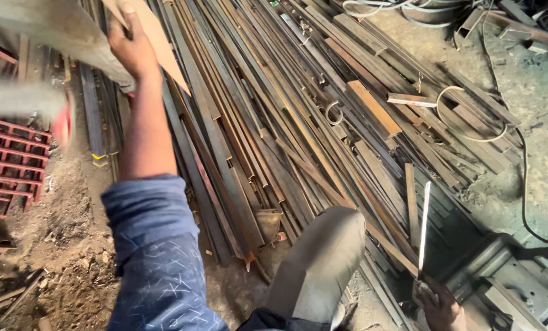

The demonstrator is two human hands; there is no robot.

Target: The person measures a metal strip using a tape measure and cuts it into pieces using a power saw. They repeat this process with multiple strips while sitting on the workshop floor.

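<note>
Two hands are busy, well apart. The left hand [132, 46], up at 11 o'clock on an outstretched arm in a blue sleeve [154, 245], is clamped on the end of a long rusty flat bar [157, 40], with its thumb over the top face. The bar runs on toward 12 o'clock and out of view, so lifting it by one end seems the only way to draw it clear of the heap. The right hand [438, 306], down at 5 o'clock, is closed round the foot of a thin bright metal strip [424, 224], held nearly upright, probably to keep it free of the clutter.

Between them lies a big pile of steel bars [298, 122], running from 6 toward 12 o'clock, with wire loops [470, 113] tangled on top. A bent knee in grey trousers [323, 257] stands against the pile's near end. A red metal grille [10, 165] lies at 9 o'clock on the dirt floor [65, 245].
</note>
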